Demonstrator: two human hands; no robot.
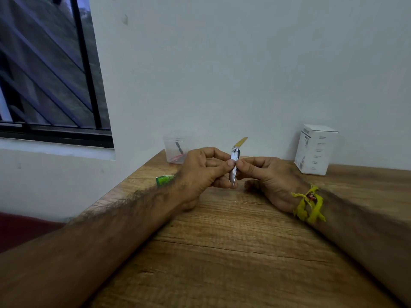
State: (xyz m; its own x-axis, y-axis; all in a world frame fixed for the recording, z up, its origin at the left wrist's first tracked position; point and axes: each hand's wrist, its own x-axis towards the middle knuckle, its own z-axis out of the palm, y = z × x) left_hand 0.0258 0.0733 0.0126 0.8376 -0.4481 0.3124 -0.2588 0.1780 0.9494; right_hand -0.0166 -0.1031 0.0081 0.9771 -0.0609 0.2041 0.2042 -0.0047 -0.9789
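Steel nail clipper (234, 167) stands nearly upright between the 2 hands, just above the table (222, 252). The left hand (200, 176) pinches its body from one side, the right hand (269, 176) from the other. Its yellowish lever (241, 141) points up, away from both.

Shiny metal nail clipper (234, 165); matt, grainy wood table (233, 252)

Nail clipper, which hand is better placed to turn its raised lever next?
Probably the right hand: it only pinches the nail clipper near the lever, while the left hand grips the body and steadies it.
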